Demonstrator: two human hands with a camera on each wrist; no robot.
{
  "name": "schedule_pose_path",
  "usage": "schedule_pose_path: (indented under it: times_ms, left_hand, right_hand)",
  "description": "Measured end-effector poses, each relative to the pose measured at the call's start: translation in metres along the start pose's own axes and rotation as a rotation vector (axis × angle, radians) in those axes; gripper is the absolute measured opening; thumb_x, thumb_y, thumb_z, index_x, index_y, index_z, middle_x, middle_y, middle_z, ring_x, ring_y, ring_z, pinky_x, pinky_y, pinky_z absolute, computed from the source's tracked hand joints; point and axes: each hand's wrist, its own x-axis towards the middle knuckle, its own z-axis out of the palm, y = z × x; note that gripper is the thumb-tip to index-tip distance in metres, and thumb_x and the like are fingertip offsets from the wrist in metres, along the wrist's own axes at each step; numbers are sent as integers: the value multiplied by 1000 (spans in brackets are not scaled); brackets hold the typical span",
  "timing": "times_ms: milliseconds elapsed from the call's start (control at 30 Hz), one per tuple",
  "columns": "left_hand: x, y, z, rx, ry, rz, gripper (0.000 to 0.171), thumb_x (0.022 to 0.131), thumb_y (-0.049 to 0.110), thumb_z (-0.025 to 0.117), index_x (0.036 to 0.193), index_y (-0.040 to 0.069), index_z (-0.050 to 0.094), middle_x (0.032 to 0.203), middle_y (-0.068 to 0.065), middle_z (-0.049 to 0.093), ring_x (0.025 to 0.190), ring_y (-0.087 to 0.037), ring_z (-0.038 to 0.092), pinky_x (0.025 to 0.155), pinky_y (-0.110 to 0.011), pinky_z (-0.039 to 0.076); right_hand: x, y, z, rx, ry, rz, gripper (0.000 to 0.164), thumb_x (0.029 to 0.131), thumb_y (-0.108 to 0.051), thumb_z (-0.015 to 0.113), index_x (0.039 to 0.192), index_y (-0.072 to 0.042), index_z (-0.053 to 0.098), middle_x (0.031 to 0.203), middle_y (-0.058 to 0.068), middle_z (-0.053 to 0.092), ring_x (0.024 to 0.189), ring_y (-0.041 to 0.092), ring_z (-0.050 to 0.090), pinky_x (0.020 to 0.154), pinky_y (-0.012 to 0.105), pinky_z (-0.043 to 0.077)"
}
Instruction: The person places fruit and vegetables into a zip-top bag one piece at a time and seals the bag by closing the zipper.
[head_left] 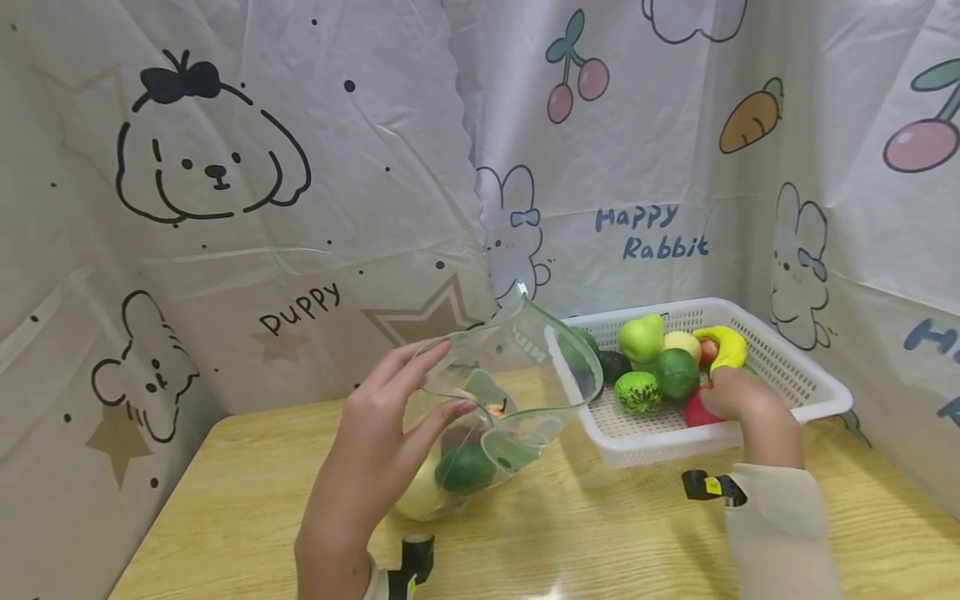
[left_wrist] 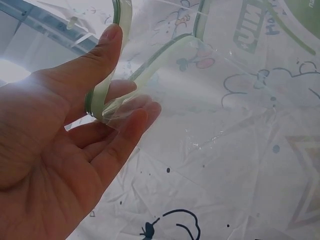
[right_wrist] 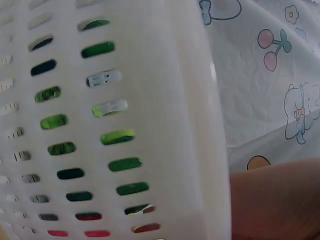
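At the mouth of a clear zip bag (head_left: 525, 358), my left hand (head_left: 375, 442) holds the green-edged rim between thumb and fingers. The bag stands with its mouth spread wide. Inside its bottom lie a dark green fruit (head_left: 467, 468), a pale yellow one (head_left: 420, 492) and a dark reddish one. My right hand (head_left: 753, 412) reaches over the near side of a white basket (head_left: 630, 454), with its fingers at a red fruit (head_left: 701, 408) just below a yellow banana (head_left: 723, 343). Its fingertips are mostly hidden, and I cannot tell whether they grip the red fruit.
Also in the basket are a light green fruit (head_left: 642, 337), a bumpy green one (head_left: 637, 393), a smooth dark green one (head_left: 677, 373) and a blackish one (head_left: 613, 367). The basket stands on a wooden table (head_left: 247, 475), with printed curtains (head_left: 360, 150) behind and at both sides.
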Motion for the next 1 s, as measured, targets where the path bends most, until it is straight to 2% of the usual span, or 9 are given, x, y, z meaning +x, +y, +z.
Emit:
schedule_pose_path:
  times_ms: [133, 167, 333, 467, 667, 1000]
  left_hand:
    - [0, 0, 0, 4, -3, -6, 58, 80, 35, 70, 132, 17, 53, 128, -2, 57, 106, -18, 57, 90, -43, 55]
    - [0, 0, 0, 5, -4, -6, 58, 80, 35, 70, 132, 17, 53, 128, -2, 57, 106, -18, 57, 90, -43, 55]
    - [0, 0, 0, 7, -7, -5, 59, 79, 35, 70, 132, 17, 52, 128, -2, 57, 108, -17, 57, 91, -43, 54]
    - [0, 0, 0, 2, -7, 2, 58, 80, 34, 70, 132, 17, 52, 127, -3, 58, 110, -18, 56, 92, -44, 54]
    - [0, 0, 1, -2, -4, 3, 58, 80, 34, 70, 132, 17, 53, 127, -3, 58, 111, -17, 56, 92, -44, 54]
    - [0, 0, 1, 5, -11, -3, 58, 80, 35, 69, 132, 17, 52, 128, -2, 57, 109, -17, 56, 92, -43, 54]
  right_hand:
    - [1, 1, 2, -10, 2, -12, 23, 81, -15, 57, 86, 7, 60, 82, 24, 54, 76, 34, 48, 69, 48, 46]
    - [1, 1, 3, -6, 1, -20, 25, 80, -16, 59, 88, 8, 59, 85, 25, 54, 78, 35, 48, 70, 49, 46]
    - [0, -2, 6, 35, -48, -27, 46, 78, -22, 68, 104, 11, 52, 99, 30, 57, 88, 38, 51, 80, 55, 47]
    - [2, -5, 11, 45, -104, -26, 63, 76, -26, 71, 121, 12, 48, 116, 33, 55, 100, 41, 51, 89, 63, 43]
    - [6, -11, 17, 57, -133, -35, 57, 74, -19, 71, 119, 11, 50, 111, 28, 58, 95, 36, 51, 85, 58, 46]
    - [7, -12, 18, 44, -134, -32, 60, 75, -18, 71, 122, 12, 47, 114, 33, 56, 99, 40, 51, 87, 60, 46]
